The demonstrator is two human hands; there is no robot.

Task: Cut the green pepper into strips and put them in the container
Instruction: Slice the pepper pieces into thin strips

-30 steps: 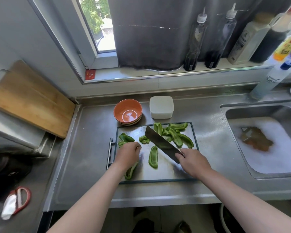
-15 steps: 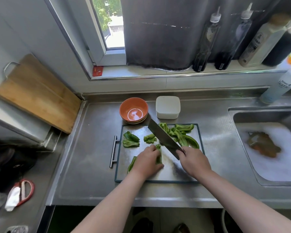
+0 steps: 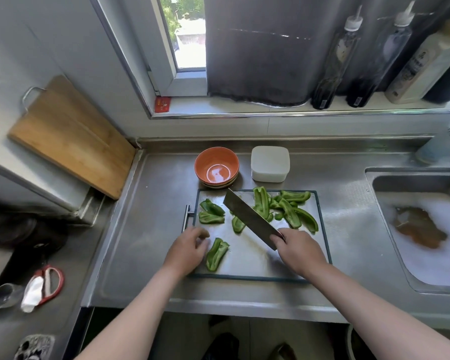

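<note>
left hand (image 3: 190,249) loosely curled, holding nothing, just beside pepper piece (image 3: 217,253) on cutting board (image 3: 244,267), likely to steady it | right hand (image 3: 298,252) grips cleaver (image 3: 250,219); blade angled over board | strips (image 3: 289,210) heaped far-right; container (image 3: 270,163) on bench behind

Green pepper (image 3: 216,253), orange bowl (image 3: 216,165)

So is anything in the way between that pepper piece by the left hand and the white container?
Yes. The knife, held in the right hand, slants across the board between the pepper piece and the white container, with another cut piece beside it.
</note>
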